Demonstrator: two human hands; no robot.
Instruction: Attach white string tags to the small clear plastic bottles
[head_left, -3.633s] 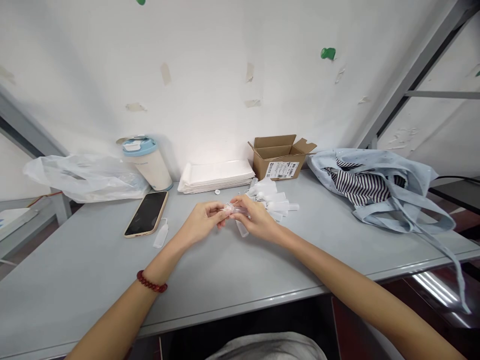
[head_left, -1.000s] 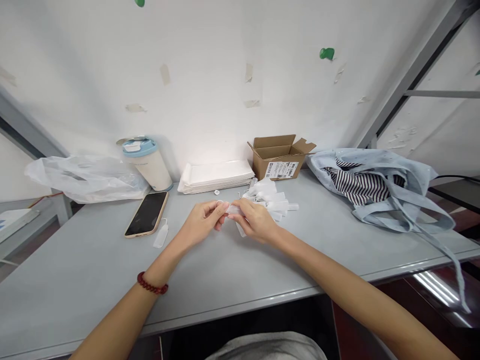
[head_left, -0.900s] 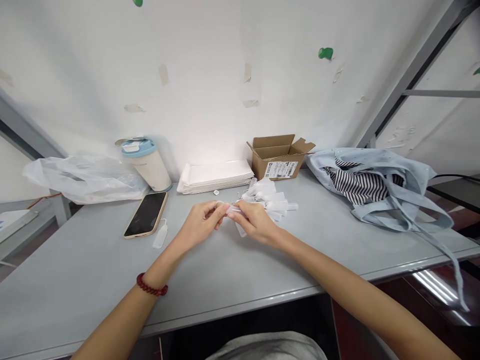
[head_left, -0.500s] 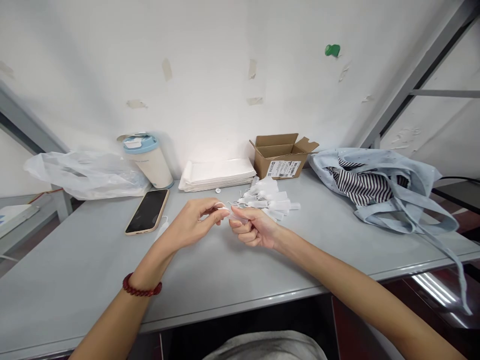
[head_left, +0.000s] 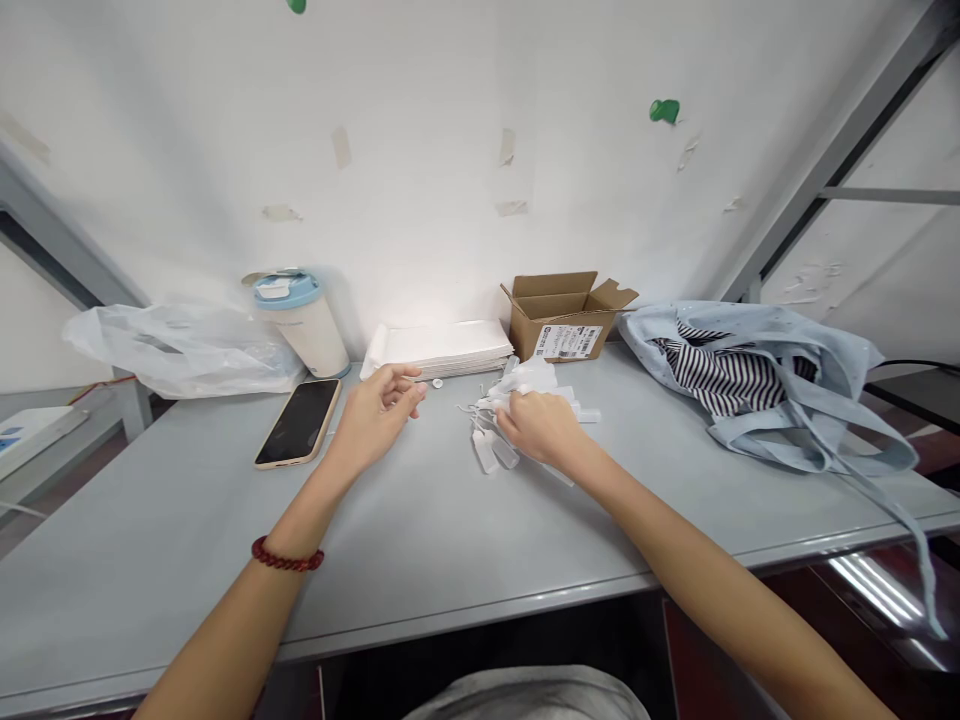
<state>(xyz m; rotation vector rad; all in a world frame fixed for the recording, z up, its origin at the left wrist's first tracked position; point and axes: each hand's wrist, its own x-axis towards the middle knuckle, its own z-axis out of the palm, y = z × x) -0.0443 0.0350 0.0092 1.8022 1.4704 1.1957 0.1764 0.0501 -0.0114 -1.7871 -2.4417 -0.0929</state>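
My right hand (head_left: 541, 428) reaches over the pile of small translucent white plastic pieces (head_left: 536, 374). Its fingers are bent down into the pile, and what they grip is hidden beneath them. Thin white strings or loops stick out at the pile's left side. Two flat elongated pieces (head_left: 491, 450) lie just left of my right hand, at the near side of the pile. My left hand (head_left: 377, 415) hovers over the table, fingers loosely curled, with a gap between thumb and fingers and nothing visible in it. Beyond its fingertips lies a small round white piece (head_left: 438, 383).
Left of my left hand lies a phone (head_left: 298, 425), with a blue-lidded tumbler (head_left: 311, 325) and a plastic bag (head_left: 180, 350) behind. A stack of white envelopes (head_left: 442, 347) and an open cardboard box (head_left: 566, 325) stand by the wall. A light blue cloth bag (head_left: 757, 370) sits right.
My hands were together around a small white piece and have parted. The right moved right onto the pile; the left drew back left. Two pieces now show at the pile's near-left edge.
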